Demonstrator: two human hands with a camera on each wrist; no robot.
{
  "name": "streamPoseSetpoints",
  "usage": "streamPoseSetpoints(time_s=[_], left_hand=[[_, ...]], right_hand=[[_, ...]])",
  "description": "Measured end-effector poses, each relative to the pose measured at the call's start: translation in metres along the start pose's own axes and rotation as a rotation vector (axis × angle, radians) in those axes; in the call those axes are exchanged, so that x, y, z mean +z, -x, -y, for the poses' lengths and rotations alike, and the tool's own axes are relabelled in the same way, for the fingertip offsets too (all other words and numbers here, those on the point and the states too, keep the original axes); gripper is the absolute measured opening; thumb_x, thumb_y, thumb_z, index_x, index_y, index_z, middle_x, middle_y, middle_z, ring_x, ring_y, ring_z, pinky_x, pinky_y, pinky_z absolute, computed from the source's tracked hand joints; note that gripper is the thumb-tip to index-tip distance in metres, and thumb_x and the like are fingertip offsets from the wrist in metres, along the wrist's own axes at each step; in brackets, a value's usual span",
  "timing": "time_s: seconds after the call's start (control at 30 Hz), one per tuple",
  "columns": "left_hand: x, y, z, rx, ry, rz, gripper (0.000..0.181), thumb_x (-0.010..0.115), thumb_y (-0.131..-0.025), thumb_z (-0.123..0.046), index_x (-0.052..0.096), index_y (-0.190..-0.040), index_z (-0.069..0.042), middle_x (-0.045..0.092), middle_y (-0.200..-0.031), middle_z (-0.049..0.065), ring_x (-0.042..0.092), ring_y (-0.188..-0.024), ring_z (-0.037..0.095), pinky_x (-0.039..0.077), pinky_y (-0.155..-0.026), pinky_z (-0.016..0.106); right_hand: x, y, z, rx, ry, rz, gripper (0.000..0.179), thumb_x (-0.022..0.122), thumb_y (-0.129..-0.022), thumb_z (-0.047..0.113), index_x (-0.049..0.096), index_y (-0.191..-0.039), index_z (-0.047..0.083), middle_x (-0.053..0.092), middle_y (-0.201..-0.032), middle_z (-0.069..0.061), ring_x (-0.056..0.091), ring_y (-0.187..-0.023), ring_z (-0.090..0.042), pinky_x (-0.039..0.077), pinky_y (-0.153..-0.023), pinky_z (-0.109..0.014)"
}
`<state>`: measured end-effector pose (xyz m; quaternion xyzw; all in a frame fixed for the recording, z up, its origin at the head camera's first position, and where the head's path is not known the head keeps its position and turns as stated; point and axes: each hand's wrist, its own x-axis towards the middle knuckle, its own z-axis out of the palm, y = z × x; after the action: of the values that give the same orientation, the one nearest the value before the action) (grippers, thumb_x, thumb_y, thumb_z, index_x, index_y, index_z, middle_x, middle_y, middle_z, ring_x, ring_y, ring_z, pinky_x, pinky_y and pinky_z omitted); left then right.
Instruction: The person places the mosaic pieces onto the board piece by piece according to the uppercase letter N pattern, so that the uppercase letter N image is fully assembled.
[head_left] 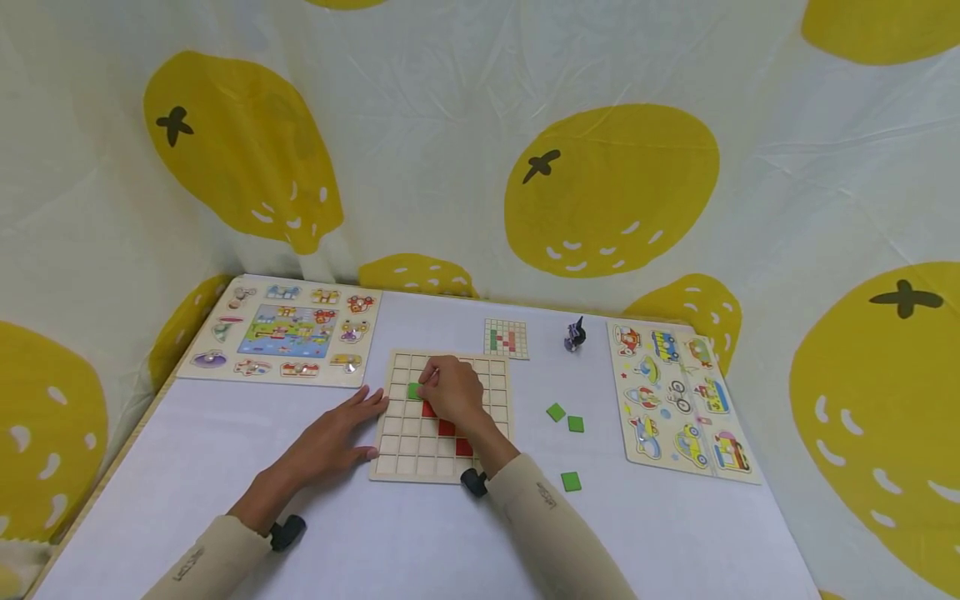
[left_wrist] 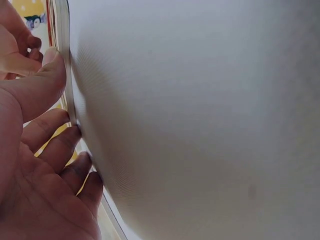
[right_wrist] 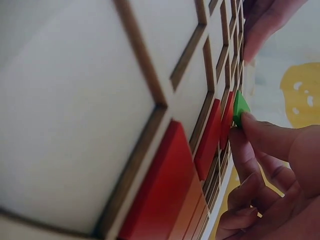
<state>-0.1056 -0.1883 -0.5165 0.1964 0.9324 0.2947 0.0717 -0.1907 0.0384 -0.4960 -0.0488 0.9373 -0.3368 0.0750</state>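
Note:
A wooden grid board (head_left: 392,468) lies on the white table, with several red tiles (head_left: 464,447) set in a diagonal row of its squares. My right hand (head_left: 455,392) reaches over the board and pinches a green tile (right_wrist: 240,107) between thumb and fingers, just past the far-left end of the red row. In the head view that green tile (head_left: 414,391) sits low over a square; whether it is fully seated I cannot tell. My left hand (head_left: 326,442) touches the board's left edge, its fingers extended; the left wrist view shows the fingertips and thumb along the edge.
Three loose green tiles (head_left: 576,424) lie right of the board. Behind it are a pattern card (head_left: 519,353) and a small dark figurine (head_left: 575,334). Picture puzzle boards stand at the left (head_left: 202,372) and right (head_left: 633,455). A lemon-print cloth (head_left: 420,167) hangs behind.

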Motion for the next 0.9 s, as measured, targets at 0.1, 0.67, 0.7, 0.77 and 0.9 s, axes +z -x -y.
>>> streamPoseSetpoints(time_s=[0.1, 0.67, 0.7, 0.77, 0.9], left_hand=[[0.000, 0.000, 0.000, 0.001, 0.001, -0.003, 0.084, 0.089, -0.086, -0.018, 0.049, -0.159, -0.009, 0.042, -0.170, 0.010, 0.029, -0.162, 0.041, 0.038, -0.122, 0.065], [0.001, 0.000, -0.001, 0.000, -0.005, -0.006, 0.084, 0.089, -0.086, -0.019, 0.049, -0.159, -0.009, 0.042, -0.170, 0.010, 0.029, -0.161, 0.042, 0.038, -0.121, 0.066], [0.001, 0.000, -0.001, 0.000, -0.005, -0.006, 0.084, 0.089, -0.086, -0.019, 0.049, -0.160, -0.009, 0.042, -0.170, 0.010, 0.029, -0.162, 0.042, 0.038, -0.121, 0.066], [0.001, 0.001, 0.000, 0.001, -0.009, -0.004, 0.084, 0.089, -0.086, -0.018, 0.048, -0.160, -0.009, 0.041, -0.170, 0.010, 0.029, -0.162, 0.042, 0.038, -0.122, 0.066], [0.001, 0.001, 0.000, -0.006, -0.012, 0.000, 0.085, 0.089, -0.086, -0.018, 0.047, -0.160, -0.009, 0.041, -0.170, 0.010, 0.028, -0.162, 0.042, 0.037, -0.122, 0.065]], right_hand=[[0.000, -0.001, 0.004, -0.001, 0.025, 0.008, 0.014, 0.086, -0.089, 0.021, 0.073, -0.085, 0.022, 0.067, -0.073, 0.007, 0.060, -0.067, -0.012, 0.043, -0.057, -0.030], [-0.010, 0.003, -0.009, -0.054, -0.002, 0.056, 0.010, 0.083, -0.092, 0.024, 0.077, -0.099, 0.022, 0.069, -0.083, 0.007, 0.062, -0.078, -0.013, 0.048, -0.066, -0.029], [-0.012, 0.004, -0.011, -0.050, -0.015, 0.055, 0.011, 0.083, -0.092, 0.024, 0.076, -0.101, 0.022, 0.069, -0.084, 0.007, 0.062, -0.079, -0.013, 0.048, -0.068, -0.029], [-0.018, 0.007, -0.015, -0.042, -0.034, 0.048, 0.012, 0.083, -0.093, 0.023, 0.076, -0.103, 0.023, 0.070, -0.086, 0.007, 0.063, -0.080, -0.014, 0.049, -0.069, -0.030], [-0.032, 0.014, -0.023, -0.038, -0.074, 0.022, 0.014, 0.084, -0.092, 0.021, 0.077, -0.104, 0.021, 0.070, -0.086, 0.005, 0.062, -0.081, -0.017, 0.049, -0.069, -0.032]])
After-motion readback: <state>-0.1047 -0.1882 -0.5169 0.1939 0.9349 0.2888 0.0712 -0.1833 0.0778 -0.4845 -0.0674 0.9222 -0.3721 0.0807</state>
